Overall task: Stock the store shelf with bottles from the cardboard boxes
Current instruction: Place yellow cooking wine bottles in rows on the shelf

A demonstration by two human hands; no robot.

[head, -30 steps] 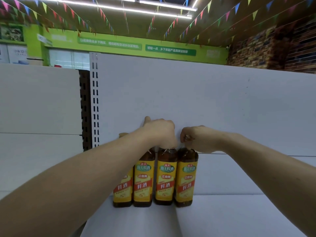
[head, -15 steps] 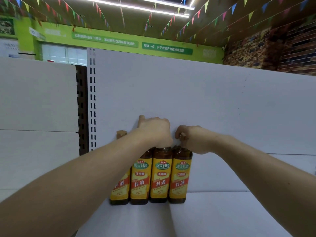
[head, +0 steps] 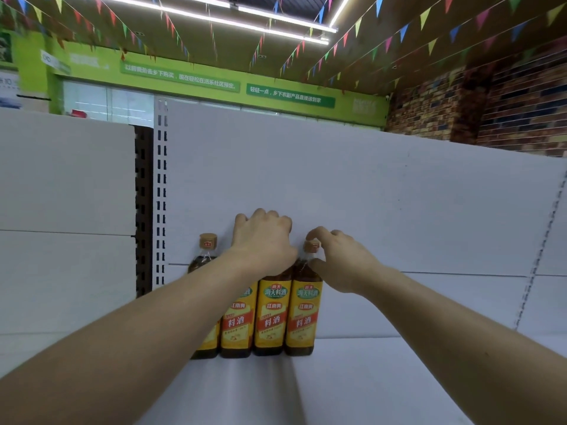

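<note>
Four brown bottles with yellow labels stand in a row at the back of the white shelf (head: 399, 378). My left hand (head: 264, 240) is curled over the tops of the two middle bottles (head: 271, 317), hiding their caps. My right hand (head: 343, 265) loosely holds the rightmost bottle (head: 303, 317), with the thumb at its neck and the forefinger arched over its gold cap. The leftmost bottle (head: 205, 256) stands free, partly hidden behind my left forearm. No cardboard box is in view.
A white back panel (head: 368, 194) rises behind the bottles. A slotted upright (head: 161, 194) stands just left of the row, with another white shelf unit (head: 61, 210) beyond it. The shelf surface stretches to the right of the bottles.
My right hand's fingers have loosened and drawn back, and the rightmost bottle's cap now shows. My left hand stays on the middle bottles. The view has moved a little closer.
</note>
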